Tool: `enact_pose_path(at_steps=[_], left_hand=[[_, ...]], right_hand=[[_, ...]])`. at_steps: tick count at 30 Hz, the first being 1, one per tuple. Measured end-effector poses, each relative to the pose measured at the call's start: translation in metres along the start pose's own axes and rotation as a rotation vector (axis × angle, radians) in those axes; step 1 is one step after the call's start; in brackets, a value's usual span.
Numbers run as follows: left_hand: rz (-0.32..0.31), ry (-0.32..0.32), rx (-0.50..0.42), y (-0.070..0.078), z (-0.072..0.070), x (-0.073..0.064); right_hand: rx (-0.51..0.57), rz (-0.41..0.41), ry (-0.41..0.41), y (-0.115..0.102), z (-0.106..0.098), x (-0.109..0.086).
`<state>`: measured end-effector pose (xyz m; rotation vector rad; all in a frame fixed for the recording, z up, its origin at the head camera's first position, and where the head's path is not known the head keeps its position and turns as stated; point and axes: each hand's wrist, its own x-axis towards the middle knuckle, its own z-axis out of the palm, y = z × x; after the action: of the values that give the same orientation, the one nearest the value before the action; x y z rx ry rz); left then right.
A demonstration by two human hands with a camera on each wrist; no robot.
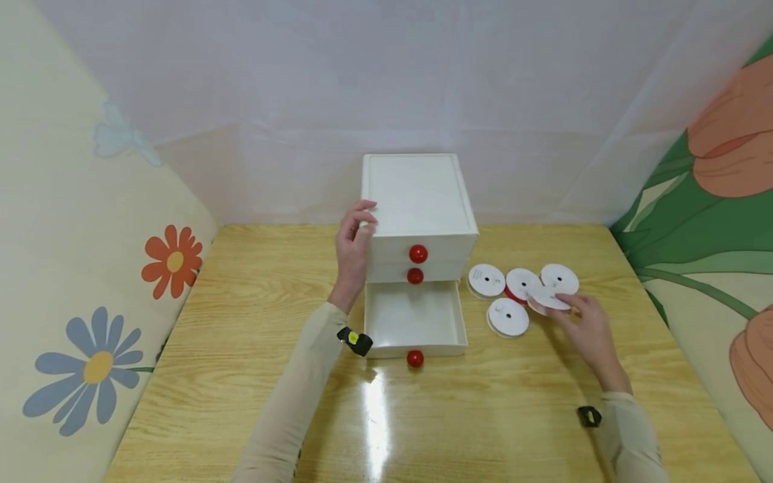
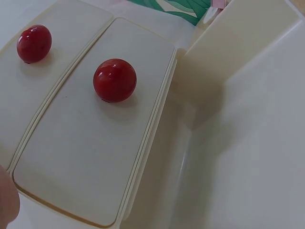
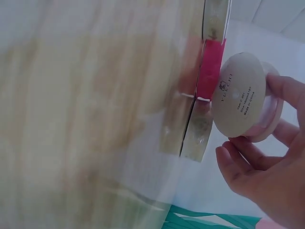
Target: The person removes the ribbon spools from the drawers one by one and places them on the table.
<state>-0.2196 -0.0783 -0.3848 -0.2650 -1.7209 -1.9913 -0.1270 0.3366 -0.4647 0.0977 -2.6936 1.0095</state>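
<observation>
A white drawer cabinet (image 1: 417, 194) with red round knobs stands on the table, its bottom drawer (image 1: 417, 350) pulled out and bare inside. My left hand (image 1: 353, 248) holds the cabinet's top left edge, fingertips on the top; only a fingertip shows in the left wrist view. To the right, my right hand (image 1: 586, 329) pinches a white ribbon spool (image 3: 238, 95) with pale pink ribbon, tilted on its edge. Near it lie a spool with red ribbon (image 1: 521, 283), a spool at the back right (image 1: 559, 276), one beside the cabinet (image 1: 486, 278) and one in front (image 1: 508, 316).
The wooden table (image 1: 260, 315) reaches back to a white cloth wall (image 1: 290, 168). Flower-printed panels stand at the left (image 1: 66, 235) and right (image 1: 725, 235). The open drawer juts toward the person, between the two arms.
</observation>
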Motion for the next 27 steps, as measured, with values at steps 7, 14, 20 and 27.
enact_pose_path(at_steps=[7,14,20,27], left_hand=[[0.012,-0.004,-0.011,-0.001,0.000,0.000],[0.001,-0.010,0.019,-0.001,0.000,0.000],[0.007,-0.008,0.005,-0.001,-0.001,0.000],[0.003,-0.006,0.001,-0.001,-0.001,0.000]], right_hand=[[-0.035,0.053,-0.022,0.004,-0.005,-0.005],[-0.037,0.072,-0.030,0.006,-0.009,-0.009],[-0.105,0.040,-0.096,0.010,-0.011,-0.009],[-0.126,0.128,-0.341,0.010,-0.016,-0.006]])
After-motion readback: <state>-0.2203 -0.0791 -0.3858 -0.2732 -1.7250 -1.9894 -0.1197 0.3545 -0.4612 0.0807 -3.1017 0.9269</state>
